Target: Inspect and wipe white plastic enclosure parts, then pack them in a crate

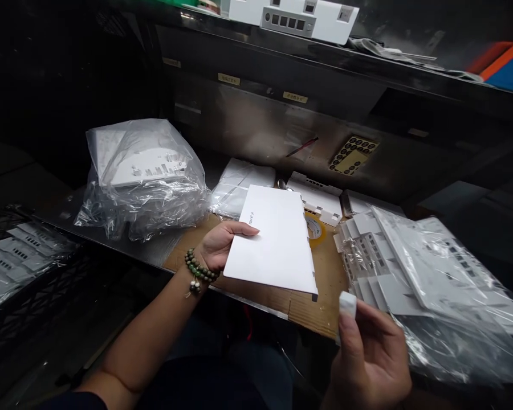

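Observation:
My left hand [220,245], with beaded bracelets at the wrist, grips a flat white plastic cover [273,239] by its left edge. The thumb lies on top, close to the printed "HUAWEI", and the fingers are hidden underneath. Small notches run along the cover's right edge. Lower right, my right hand [371,353] pinches a small white block [347,304] between thumb and fingers, apart from the cover. The block could be an eraser, but its kind is not clear.
Bagged white plastic housings [145,165] stand at left, and more bagged panels [427,267] lie at right. Behind the cover are a yellow tape roll [314,229] and a slotted white housing [318,196]. An overhead shelf [239,37] crosses the back. Wrapped parts [19,253] fill a crate at far left.

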